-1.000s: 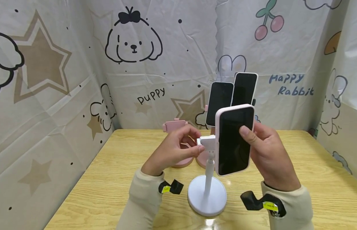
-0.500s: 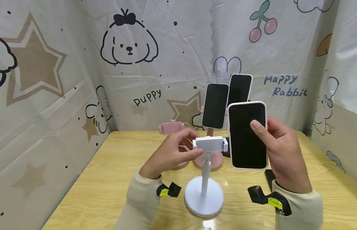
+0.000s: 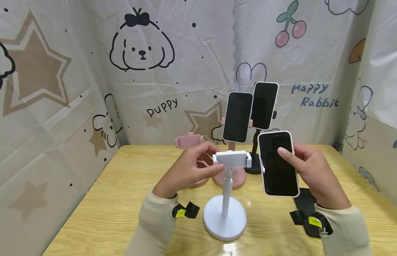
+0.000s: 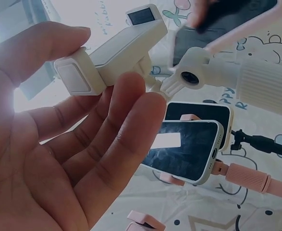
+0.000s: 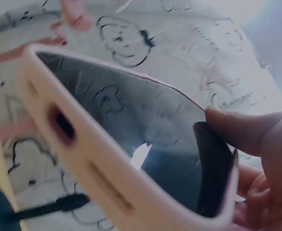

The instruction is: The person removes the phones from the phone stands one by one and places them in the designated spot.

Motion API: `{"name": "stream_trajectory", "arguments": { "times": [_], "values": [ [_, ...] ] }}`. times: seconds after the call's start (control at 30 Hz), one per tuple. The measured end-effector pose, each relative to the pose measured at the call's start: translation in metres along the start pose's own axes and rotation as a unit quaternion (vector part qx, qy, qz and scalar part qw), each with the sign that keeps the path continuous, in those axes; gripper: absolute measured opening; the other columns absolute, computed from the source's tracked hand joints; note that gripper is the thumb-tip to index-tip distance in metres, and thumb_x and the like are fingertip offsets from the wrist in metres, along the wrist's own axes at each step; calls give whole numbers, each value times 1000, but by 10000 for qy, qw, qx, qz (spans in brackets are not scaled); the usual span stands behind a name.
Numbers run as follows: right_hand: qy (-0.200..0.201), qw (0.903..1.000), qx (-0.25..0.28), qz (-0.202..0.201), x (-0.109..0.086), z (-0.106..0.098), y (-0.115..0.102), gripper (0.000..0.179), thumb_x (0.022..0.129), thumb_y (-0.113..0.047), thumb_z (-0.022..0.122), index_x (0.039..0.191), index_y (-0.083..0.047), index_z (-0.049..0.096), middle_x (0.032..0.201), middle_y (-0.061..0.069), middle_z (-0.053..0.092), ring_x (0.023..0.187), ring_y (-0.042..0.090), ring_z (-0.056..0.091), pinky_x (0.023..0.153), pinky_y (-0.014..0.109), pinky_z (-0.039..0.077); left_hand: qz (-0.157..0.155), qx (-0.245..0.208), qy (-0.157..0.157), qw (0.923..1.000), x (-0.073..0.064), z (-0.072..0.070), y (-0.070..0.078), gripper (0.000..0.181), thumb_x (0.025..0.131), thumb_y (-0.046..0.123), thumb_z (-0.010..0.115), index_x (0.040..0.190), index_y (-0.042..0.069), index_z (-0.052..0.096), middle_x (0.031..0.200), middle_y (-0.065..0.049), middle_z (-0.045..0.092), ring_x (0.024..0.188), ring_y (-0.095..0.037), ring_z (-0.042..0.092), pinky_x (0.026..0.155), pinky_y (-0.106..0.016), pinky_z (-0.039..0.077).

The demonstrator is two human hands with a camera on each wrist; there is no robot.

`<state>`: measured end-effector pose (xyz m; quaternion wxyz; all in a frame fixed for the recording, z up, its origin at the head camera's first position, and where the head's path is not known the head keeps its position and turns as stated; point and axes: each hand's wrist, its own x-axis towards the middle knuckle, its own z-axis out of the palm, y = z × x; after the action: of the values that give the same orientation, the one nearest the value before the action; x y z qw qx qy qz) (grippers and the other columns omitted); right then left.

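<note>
The table (image 3: 109, 192) carries a white stand (image 3: 226, 199), pink stands (image 3: 237, 178) and black objects (image 3: 253, 166)

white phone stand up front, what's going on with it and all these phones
A person's left hand pinches one end of the clamp of the white phone stand on the wooden table. Their right hand holds a pink-cased phone off to one side, not yet in that clamp. Behind, a nearer phone sits in a pink stand and a farther phone in a black stand; a second pink stand holds no phone.

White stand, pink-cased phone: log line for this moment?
left hand: pinches white clamp; right hand: grips pink-cased phone; phone: apart from clamp; white stand: upright on table
</note>
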<state>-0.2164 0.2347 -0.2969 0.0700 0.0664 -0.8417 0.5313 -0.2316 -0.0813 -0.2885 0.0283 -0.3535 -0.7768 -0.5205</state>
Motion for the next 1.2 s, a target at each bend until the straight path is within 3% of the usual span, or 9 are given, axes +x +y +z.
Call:
{"name": "stream_trajectory", "arguments": {
  "times": [0.2,0.4,0.57,0.7,0.97,1.2],
  "values": [
    [-609,9957,-520,464,12,-2,22,56,91,-51,59,120,-3,62,94,8,71,82,23,65,79,36,50,-85,92,68,9999,-1,-6,2,27,86,14,72,110,7,61,96,-5,62,81,-20,62,72,-34,55],
    [-1033,9913,-645,495,18,0,52,41,91,-33,67,111,2,58,76,7,69,66,21,64,66,33,53,-104,93,71,9999,-3,-7,3,27,86,13,72,110,7,61,96,-5,62,80,-20,62,71,-33,55],
    [-1363,9861,-669,680,18,-4,74,48,89,-23,70,121,2,43,77,11,69,61,24,66,60,35,55,-147,55,3,9999,-2,-6,2,26,86,13,71,110,7,61,97,-5,63,81,-21,62,69,-32,54],
    [-1672,9803,-751,742,21,-6,88,53,89,-20,70,129,-1,41,80,12,70,63,26,67,61,38,57,-147,32,-23,9999,-1,-5,1,26,87,13,71,110,7,61,97,-6,63,80,-21,62,67,-32,53],
    [-1847,9745,-849,953,22,-10,103,47,89,-19,69,126,-3,45,81,11,70,64,26,68,62,39,56,-176,-3,-92,9998,2,0,0,25,87,13,70,109,6,61,97,-6,63,80,-20,62,68,-32,54],
    [-1895,9725,-557,1232,21,-13,114,49,91,-17,66,129,1,42,82,13,70,66,28,69,62,41,57,-139,-33,-147,9998,4,4,-1,25,87,13,70,110,6,61,97,-6,63,80,-21,63,69,-36,55]
  ]
}}
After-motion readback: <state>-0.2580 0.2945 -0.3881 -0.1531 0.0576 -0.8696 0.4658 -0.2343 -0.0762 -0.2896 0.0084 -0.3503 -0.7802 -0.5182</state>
